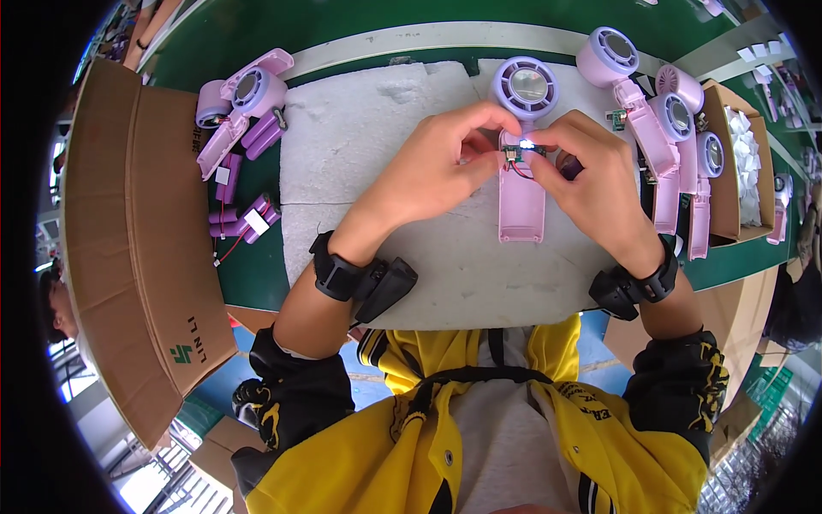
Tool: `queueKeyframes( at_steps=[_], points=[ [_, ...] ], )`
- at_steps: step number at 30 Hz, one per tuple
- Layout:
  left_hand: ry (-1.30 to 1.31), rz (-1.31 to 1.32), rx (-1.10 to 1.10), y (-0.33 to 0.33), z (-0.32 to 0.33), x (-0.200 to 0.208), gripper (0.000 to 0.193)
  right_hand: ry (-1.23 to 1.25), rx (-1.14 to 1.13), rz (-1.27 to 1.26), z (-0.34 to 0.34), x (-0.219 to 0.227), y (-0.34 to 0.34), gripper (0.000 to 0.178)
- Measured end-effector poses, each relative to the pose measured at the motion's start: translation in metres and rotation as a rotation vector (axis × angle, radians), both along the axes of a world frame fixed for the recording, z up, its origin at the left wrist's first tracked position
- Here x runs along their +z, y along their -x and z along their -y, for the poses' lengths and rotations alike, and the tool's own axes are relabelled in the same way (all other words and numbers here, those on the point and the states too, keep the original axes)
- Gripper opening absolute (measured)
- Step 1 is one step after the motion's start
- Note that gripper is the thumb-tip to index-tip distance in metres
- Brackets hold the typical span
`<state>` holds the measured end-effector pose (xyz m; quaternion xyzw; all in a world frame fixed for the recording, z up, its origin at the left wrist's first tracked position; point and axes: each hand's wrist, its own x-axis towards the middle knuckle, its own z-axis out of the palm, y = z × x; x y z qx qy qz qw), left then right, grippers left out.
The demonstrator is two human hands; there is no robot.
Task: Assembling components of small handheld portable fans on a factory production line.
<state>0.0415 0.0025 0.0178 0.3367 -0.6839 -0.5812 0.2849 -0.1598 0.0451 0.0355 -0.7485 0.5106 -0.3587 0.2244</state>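
Observation:
A pink handheld fan (522,210) with a round lilac head (525,88) lies on the foam board, its handle opened as a shell. At the top of the handle sits a small green circuit board (513,155) with a bright white light on it and red and black wires below. My left hand (437,158) pinches the board's left side between thumb and forefinger. From the other side, my right hand (591,163) closes thumb and forefinger on the board around the light. My fingers partly cover the board.
White foam sheets (342,171) cover the green table. Left are purple battery cells (264,133), pink fan parts (227,141) and a large cardboard box (137,214). More opened fans (651,137) lie right, beside a cardboard box (726,218) of white pieces.

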Motion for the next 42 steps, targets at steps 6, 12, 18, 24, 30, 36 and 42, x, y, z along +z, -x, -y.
queueKeyframes(
  at_steps=[6, 12, 18, 24, 30, 36, 42],
  points=[
    [-0.092, -0.003, 0.077, 0.005, -0.002, 0.002, 0.025, 0.023, 0.005, 0.006, 0.001, -0.001, 0.000, 0.017],
    [0.106, 0.083, 0.061, 0.004, 0.000, 0.004, 0.030, -0.170, -0.033, 0.046, 0.003, 0.002, 0.003, 0.017],
    [0.222, 0.157, 0.016, 0.006, 0.000, 0.006, 0.038, -0.453, 0.070, 0.079, 0.010, 0.002, 0.014, 0.023],
    [0.205, 0.178, 0.004, 0.002, 0.001, 0.011, 0.040, -0.416, 0.295, 0.031, 0.008, 0.012, 0.026, 0.042],
    [0.268, 0.068, 0.084, -0.010, 0.012, 0.000, 0.036, -0.174, 0.188, -0.077, 0.006, 0.015, 0.022, 0.053],
    [0.238, 0.028, 0.067, -0.011, 0.013, 0.000, 0.036, -0.068, 0.113, -0.319, 0.005, 0.021, 0.034, 0.030],
    [0.053, 0.042, 0.110, -0.007, 0.012, 0.002, 0.035, 0.073, 0.101, -0.347, 0.000, 0.019, 0.029, 0.012]
  ],
)
